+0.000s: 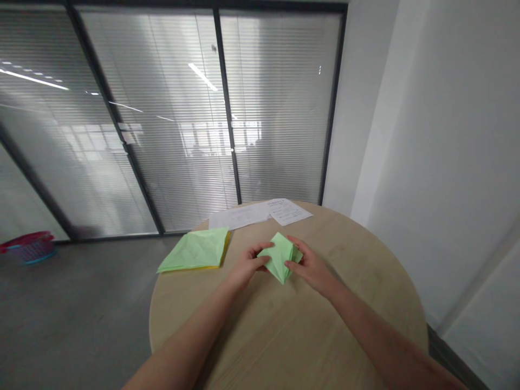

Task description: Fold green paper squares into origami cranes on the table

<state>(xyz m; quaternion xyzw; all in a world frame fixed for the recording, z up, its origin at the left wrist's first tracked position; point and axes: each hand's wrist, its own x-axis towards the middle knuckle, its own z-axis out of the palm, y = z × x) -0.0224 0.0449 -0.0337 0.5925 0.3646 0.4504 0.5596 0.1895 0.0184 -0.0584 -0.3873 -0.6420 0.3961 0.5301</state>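
Between my two hands is a folded piece of green paper (280,254), diamond-shaped with several layers and a point toward me. My left hand (251,264) pinches its left corner, thumb on top. On the other side my right hand (305,265) grips the right layers between thumb and fingers, and the flaps stand a little apart there. Some of the fingertips are hidden behind the paper. The paper is held just over the round wooden table (276,336); whether it touches the surface I cannot tell.
A stack of green sheets (197,249) with yellow beneath lies at the table's left edge, one corner overhanging. White printed papers (288,211) lie at the far edge. A red and blue basket (32,248) stands on the floor at left. Glass partitions with blinds and a white wall surround the table.
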